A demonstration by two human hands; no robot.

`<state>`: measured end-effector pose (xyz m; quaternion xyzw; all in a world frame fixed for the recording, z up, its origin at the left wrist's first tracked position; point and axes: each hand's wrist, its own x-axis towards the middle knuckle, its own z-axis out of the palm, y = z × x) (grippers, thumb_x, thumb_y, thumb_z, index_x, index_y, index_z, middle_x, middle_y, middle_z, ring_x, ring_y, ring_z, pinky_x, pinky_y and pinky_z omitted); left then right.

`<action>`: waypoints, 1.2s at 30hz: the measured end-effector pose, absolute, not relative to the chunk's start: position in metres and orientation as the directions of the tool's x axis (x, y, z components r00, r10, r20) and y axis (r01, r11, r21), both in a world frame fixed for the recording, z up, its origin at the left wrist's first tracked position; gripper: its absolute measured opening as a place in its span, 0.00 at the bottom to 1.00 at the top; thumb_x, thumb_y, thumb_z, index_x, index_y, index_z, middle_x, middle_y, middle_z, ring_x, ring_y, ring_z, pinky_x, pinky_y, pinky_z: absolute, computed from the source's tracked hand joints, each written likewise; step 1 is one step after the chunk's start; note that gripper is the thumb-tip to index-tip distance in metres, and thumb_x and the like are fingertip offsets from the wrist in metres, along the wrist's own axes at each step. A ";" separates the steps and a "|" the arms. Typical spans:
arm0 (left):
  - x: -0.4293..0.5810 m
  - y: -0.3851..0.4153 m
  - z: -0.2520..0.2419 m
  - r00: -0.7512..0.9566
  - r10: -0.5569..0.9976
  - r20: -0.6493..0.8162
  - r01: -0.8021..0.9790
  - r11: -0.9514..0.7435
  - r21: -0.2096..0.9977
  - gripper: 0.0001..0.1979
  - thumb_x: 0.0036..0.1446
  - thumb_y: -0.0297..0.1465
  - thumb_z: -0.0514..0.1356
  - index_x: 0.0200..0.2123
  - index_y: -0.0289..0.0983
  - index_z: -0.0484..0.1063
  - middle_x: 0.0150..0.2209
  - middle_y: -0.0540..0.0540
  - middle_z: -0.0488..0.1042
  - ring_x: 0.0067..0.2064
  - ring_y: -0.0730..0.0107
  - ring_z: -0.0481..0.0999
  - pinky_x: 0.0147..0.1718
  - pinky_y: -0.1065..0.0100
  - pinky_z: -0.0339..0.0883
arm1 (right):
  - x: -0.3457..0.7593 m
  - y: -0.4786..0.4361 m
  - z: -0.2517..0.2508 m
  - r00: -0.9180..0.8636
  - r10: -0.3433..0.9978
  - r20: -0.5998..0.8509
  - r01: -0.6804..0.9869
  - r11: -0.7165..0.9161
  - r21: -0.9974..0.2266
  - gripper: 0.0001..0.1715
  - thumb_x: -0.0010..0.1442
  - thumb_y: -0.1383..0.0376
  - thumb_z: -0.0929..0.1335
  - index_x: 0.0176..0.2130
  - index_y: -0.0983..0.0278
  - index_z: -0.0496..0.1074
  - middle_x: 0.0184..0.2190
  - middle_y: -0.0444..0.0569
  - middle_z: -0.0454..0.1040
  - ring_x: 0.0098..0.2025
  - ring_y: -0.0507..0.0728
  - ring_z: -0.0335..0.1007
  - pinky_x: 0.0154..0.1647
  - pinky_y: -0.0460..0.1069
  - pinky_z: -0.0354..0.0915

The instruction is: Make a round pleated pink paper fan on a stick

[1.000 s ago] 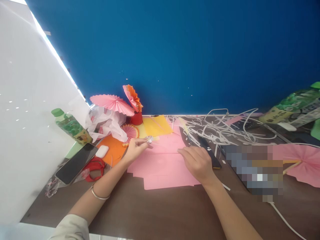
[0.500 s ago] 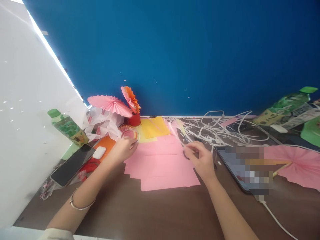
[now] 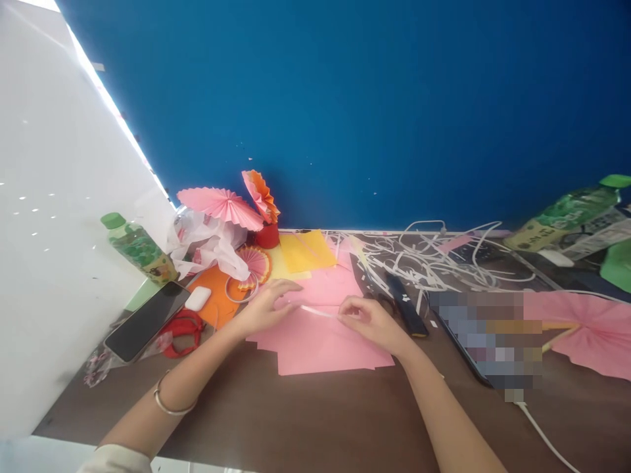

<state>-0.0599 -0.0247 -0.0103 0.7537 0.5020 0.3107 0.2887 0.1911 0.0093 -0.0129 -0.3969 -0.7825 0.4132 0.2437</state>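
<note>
My left hand (image 3: 266, 307) lies on the stack of pink paper sheets (image 3: 320, 338) with its fingers stretched out. Its thumb side meets the left end of a thin pale strip (image 3: 319, 311). My right hand (image 3: 369, 319) pinches the right end of that strip, so it spans the gap between both hands just above the pink paper. A clear tape roll (image 3: 240, 290) lies on the orange sheet (image 3: 217, 303), just left of my left hand.
Black-handled scissors (image 3: 405, 306) lie right of my right hand, beside a tablet (image 3: 486, 338) and tangled white strips and cables (image 3: 434, 259). Paper fans (image 3: 221, 205), a white bag, a phone (image 3: 145, 322), an earbud case (image 3: 198, 299) and a green bottle (image 3: 140, 249) crowd the left; another bottle (image 3: 566, 217) lies far right.
My left hand has put the tape roll down on the orange sheet and moved right onto the pink paper. My right hand moved left, and a strip now runs between both hands.
</note>
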 end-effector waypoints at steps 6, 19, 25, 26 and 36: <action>-0.057 -0.013 -0.025 0.259 0.964 0.057 0.449 -0.172 0.877 0.10 0.50 0.37 0.59 0.29 0.36 0.76 0.31 0.44 0.75 0.33 0.69 0.73 0.33 0.69 0.65 | 0.192 0.010 -0.011 -0.533 0.846 0.007 0.444 0.287 -0.849 0.13 0.53 0.57 0.66 0.30 0.64 0.73 0.31 0.49 0.75 0.36 0.57 0.69 0.39 0.52 0.63; -0.064 0.015 -0.016 0.180 0.965 -0.190 0.508 0.075 0.858 0.10 0.41 0.36 0.63 0.22 0.34 0.75 0.21 0.46 0.73 0.23 0.74 0.68 0.22 0.73 0.59 | 0.182 0.052 0.006 -0.468 0.879 -0.092 0.611 0.246 -0.753 0.08 0.44 0.66 0.71 0.30 0.63 0.77 0.30 0.50 0.78 0.31 0.59 0.74 0.33 0.51 0.69; -0.066 0.024 -0.010 0.237 0.917 -0.322 0.552 0.146 0.821 0.09 0.40 0.34 0.63 0.24 0.33 0.77 0.21 0.46 0.73 0.24 0.74 0.68 0.22 0.73 0.59 | 0.185 0.070 0.004 -0.497 0.811 -0.309 0.725 0.192 -0.661 0.08 0.44 0.64 0.70 0.28 0.65 0.75 0.26 0.47 0.76 0.18 0.49 0.64 0.15 0.44 0.57; -0.067 0.025 -0.009 0.267 0.900 -0.345 0.562 0.145 0.814 0.09 0.40 0.33 0.64 0.25 0.32 0.77 0.22 0.46 0.73 0.24 0.75 0.68 0.23 0.73 0.60 | 0.185 0.072 0.002 -0.515 0.783 -0.350 0.735 0.193 -0.650 0.08 0.45 0.63 0.69 0.28 0.65 0.75 0.26 0.47 0.75 0.16 0.48 0.62 0.14 0.43 0.55; -0.070 0.036 -0.008 0.308 0.828 -0.468 0.610 0.205 0.765 0.12 0.36 0.31 0.66 0.29 0.32 0.78 0.26 0.45 0.76 0.27 0.73 0.72 0.27 0.74 0.65 | 0.177 0.089 -0.015 -0.552 0.703 -0.447 0.769 0.223 -0.599 0.07 0.42 0.65 0.71 0.27 0.65 0.75 0.19 0.45 0.71 0.17 0.49 0.62 0.15 0.43 0.56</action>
